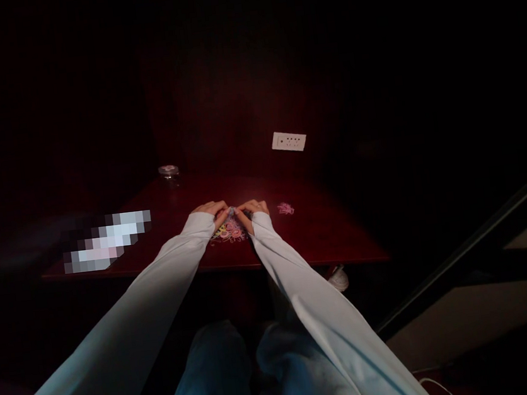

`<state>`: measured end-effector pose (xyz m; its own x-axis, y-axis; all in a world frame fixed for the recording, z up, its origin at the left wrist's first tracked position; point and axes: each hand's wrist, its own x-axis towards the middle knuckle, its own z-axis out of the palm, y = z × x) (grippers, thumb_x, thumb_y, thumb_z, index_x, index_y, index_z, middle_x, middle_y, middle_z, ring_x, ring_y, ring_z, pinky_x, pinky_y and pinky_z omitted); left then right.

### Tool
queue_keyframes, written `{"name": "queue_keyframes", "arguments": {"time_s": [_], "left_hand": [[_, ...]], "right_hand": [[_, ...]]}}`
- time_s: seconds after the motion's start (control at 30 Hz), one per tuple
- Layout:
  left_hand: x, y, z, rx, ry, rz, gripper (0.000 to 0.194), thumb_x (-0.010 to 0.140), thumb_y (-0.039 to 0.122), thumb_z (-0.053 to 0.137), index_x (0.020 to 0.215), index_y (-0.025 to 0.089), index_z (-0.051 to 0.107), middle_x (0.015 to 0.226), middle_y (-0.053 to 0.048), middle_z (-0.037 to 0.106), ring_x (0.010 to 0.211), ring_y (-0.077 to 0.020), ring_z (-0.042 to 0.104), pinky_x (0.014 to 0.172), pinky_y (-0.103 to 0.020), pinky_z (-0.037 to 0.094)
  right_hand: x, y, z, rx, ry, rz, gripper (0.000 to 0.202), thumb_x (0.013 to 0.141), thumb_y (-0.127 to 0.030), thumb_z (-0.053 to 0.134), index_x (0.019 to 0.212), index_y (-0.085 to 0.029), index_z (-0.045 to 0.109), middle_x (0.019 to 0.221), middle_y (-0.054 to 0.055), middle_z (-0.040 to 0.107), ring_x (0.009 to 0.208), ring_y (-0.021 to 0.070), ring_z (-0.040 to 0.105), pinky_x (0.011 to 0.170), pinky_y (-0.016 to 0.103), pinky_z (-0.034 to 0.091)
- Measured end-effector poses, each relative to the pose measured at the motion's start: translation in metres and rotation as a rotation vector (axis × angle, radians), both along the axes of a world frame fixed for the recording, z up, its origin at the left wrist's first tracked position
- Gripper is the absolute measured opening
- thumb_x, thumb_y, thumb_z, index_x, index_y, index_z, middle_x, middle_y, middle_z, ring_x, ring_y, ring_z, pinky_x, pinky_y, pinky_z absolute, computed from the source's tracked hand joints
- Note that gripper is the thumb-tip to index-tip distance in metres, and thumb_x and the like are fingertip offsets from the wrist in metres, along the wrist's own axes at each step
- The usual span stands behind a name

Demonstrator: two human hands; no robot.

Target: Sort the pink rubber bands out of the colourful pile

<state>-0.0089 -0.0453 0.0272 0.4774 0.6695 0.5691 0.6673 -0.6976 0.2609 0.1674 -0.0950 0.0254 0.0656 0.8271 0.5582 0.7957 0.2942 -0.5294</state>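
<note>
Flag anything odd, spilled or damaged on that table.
Nothing looks clearly spilled or damaged on the table; the lidded jar stands upright. One oddity: the pixelated patch at left hides whatever lies there. The pink tangle sits apart from the multicolored pile, but looks gathered rather than scattered.

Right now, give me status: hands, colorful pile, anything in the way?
Left hand, right hand together at small grayish item, grip unclear. Colorful pile between wrists, partly hidden by hands. Pink pile apart, to the right.
</note>
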Motion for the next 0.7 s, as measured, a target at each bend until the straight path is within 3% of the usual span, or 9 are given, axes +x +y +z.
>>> {"name": "queue_keyframes", "arguments": {"time_s": [0.2,0.3,0.43,0.53,0.7], "left_hand": [[0.000,-0.004,0.004,0.011,-0.034,0.042,0.022,0.093,0.037,0.047,0.084,0.023,0.062,0.078,-0.003,0.061,0.078,-0.0198,0.058,0.073,-0.029,0.043],[-0.001,-0.006,0.006,-0.009,-0.051,0.100,0.020,0.091,0.033,0.048,0.078,0.023,0.060,0.072,-0.003,0.056,0.073,-0.0192,0.055,0.068,-0.029,0.040],[-0.001,-0.004,0.004,0.004,-0.037,0.087,0.018,0.090,0.030,0.050,0.076,0.023,0.059,0.071,-0.002,0.056,0.071,-0.0185,0.054,0.074,-0.031,0.041],[-0.001,-0.005,0.004,0.005,-0.050,0.096,0.016,0.090,0.028,0.050,0.079,0.023,0.060,0.074,-0.002,0.058,0.075,-0.0194,0.055,0.079,-0.033,0.041],[-0.001,-0.009,0.009,-0.019,-0.049,0.151,0.015,0.092,0.027,0.049,0.084,0.023,0.061,0.081,-0.003,0.065,0.087,-0.0221,0.056,0.083,-0.035,0.038]], "right_hand": [[0.007,-0.002,0.003,0.046,0.042,-0.067,0.021,0.095,-0.040,0.059,0.090,-0.027,0.075,0.098,0.003,0.068,0.098,0.0218,0.050,0.089,0.035,0.036],[0.045,-0.010,0.008,0.103,0.079,-0.242,0.027,0.096,-0.044,0.057,0.091,-0.026,0.076,0.100,0.005,0.069,0.098,0.0238,0.050,0.091,0.039,0.035],[0.111,-0.022,0.013,0.212,0.132,-0.582,0.038,0.098,-0.050,0.050,0.097,-0.024,0.077,0.105,0.011,0.068,0.105,0.0294,0.049,0.091,0.045,0.033],[0.138,-0.024,0.011,0.218,0.042,-0.593,0.039,0.095,-0.055,0.053,0.094,-0.025,0.078,0.101,0.011,0.068,0.104,0.0306,0.048,0.092,0.048,0.033],[0.139,-0.016,0.002,0.072,-0.176,-0.519,0.043,0.094,-0.054,0.052,0.090,-0.021,0.079,0.104,0.013,0.069,0.104,0.0306,0.046,0.091,0.047,0.030]]}}
